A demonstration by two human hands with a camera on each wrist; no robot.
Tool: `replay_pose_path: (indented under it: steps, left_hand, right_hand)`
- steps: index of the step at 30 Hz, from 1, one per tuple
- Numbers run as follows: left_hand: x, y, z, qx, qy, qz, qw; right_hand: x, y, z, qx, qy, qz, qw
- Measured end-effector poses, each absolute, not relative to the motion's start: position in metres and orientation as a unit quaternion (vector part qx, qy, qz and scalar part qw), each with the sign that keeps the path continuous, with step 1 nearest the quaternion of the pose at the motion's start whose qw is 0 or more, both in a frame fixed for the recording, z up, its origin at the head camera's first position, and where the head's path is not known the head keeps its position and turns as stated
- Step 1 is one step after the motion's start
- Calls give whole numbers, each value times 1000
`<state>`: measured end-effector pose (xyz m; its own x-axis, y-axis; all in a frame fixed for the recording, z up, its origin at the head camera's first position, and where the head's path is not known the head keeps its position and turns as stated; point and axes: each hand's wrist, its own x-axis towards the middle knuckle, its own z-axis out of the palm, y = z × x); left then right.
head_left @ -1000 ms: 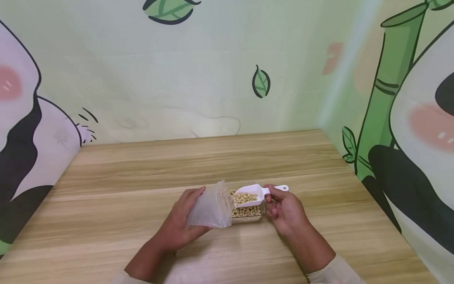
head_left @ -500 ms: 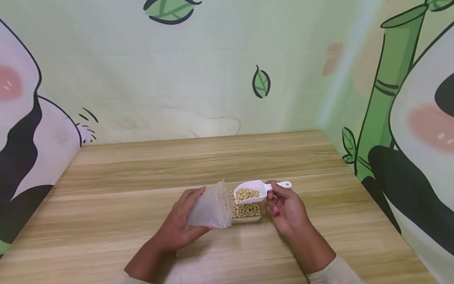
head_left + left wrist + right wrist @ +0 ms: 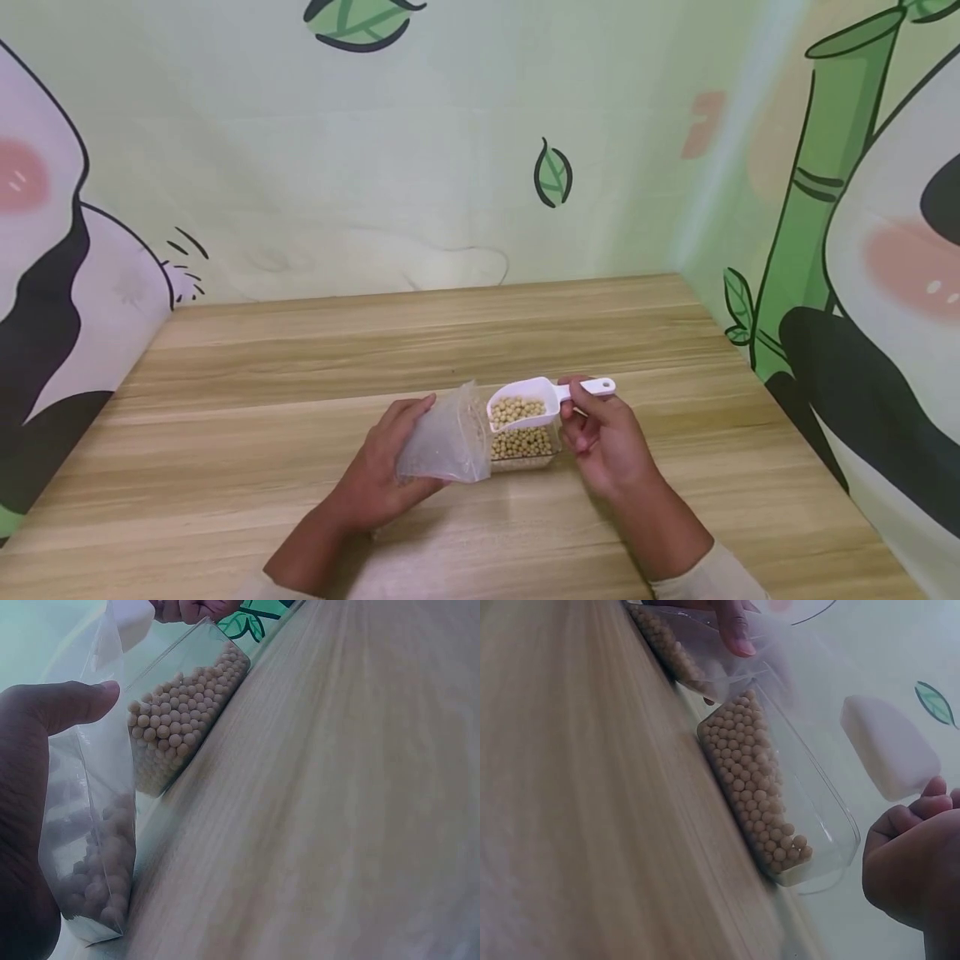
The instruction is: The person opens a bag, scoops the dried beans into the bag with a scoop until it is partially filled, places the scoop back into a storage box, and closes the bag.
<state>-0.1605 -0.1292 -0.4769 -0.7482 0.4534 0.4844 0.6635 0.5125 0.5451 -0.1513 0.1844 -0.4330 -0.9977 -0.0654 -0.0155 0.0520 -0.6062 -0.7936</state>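
1. Raised slightly since a second ago, with the white scoop [image 3: 536,388] in the right hand [image 3: 611,446], and shifted a little toward the clear bag [image 3: 442,437] over the last half-second; unchanged in place at the bag and the left hand [image 3: 386,475].
2. Bounded behind and at both sides by a pale green wall [image 3: 352,167], printed with cartoon pandas [image 3: 885,375], a green bamboo stalk [image 3: 817,208] and leaves [image 3: 553,173].
3. Laid out below as a light wood-grain counter [image 3: 247,400].
4. Covered at both forearms by beige sleeves [image 3: 708,575].
5. Wrapped round the bag with the left hand, thumb on the near side, fingers on the far side; open at the bag's mouth toward the scoop.
6. Set on the counter between both hands: in a clear container [image 3: 817,795], just beside the bag; impossible to tell whether touching it.
7. Gripping the scoop's handle with the right hand, just behind the bowl; held above the container, near the bag's mouth, apart from the counter.
8. Scattered smallest of all as pale round beans [image 3: 517,408]: heaped in the scoop, spread through the container, gathered low in the bag.
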Motion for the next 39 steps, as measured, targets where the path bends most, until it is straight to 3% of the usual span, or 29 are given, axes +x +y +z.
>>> replay_pose_path:
  steps: [10, 39]
  left_hand:
    - [-161, -129, -477, -330, -857, -369, 146]
    - [-160, -129, -477, -328, -855, -376, 144]
  right_hand:
    - [-147, 178, -435, -78, 505, -860, 13]
    - [-145, 175, -437, -142, 537, -831, -28]
